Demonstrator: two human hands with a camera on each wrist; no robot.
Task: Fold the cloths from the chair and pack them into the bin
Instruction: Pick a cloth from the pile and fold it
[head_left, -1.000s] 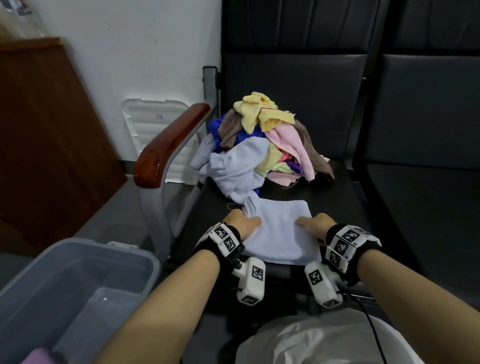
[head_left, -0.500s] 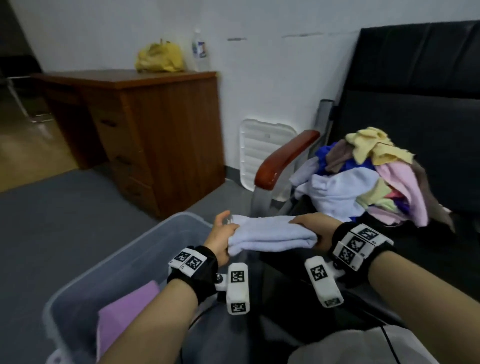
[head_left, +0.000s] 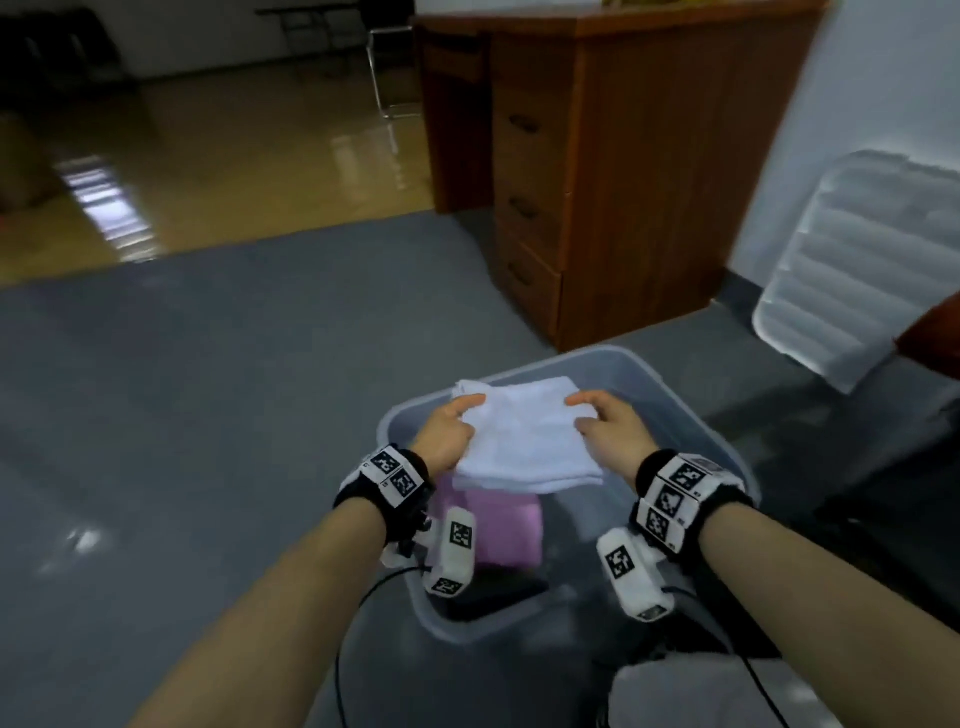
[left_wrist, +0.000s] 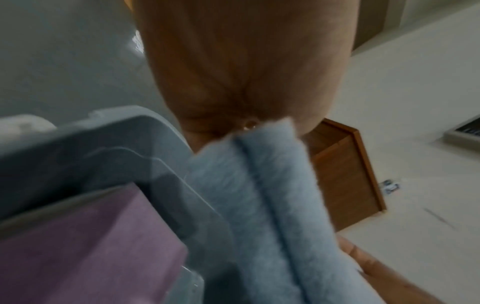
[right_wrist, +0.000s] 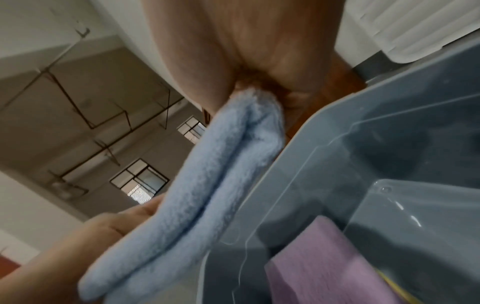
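I hold a folded pale blue cloth (head_left: 524, 436) flat above the open grey plastic bin (head_left: 691, 421) on the floor. My left hand (head_left: 449, 434) pinches its left edge and my right hand (head_left: 605, 426) pinches its right edge, thumbs on top. The left wrist view shows the cloth's folded layers (left_wrist: 265, 205) running from my palm over the bin's rim (left_wrist: 78, 133). In the right wrist view the cloth (right_wrist: 207, 181) hangs beside the bin wall (right_wrist: 337, 131). A folded purple cloth (head_left: 506, 527) lies in the bin beneath it.
A wooden desk with drawers (head_left: 597, 171) stands behind the bin. A white ribbed plastic lid (head_left: 852, 270) leans on the wall at right. Grey carpet (head_left: 208, 389) surrounds the bin. A dark flat object (head_left: 493, 597) lies at the bin's near end.
Both hands lifted the folded pale blue cloth off the chair seat and carried it left, from beside the bin to above its opening. My view swung left, leaving the chair pile out of sight.
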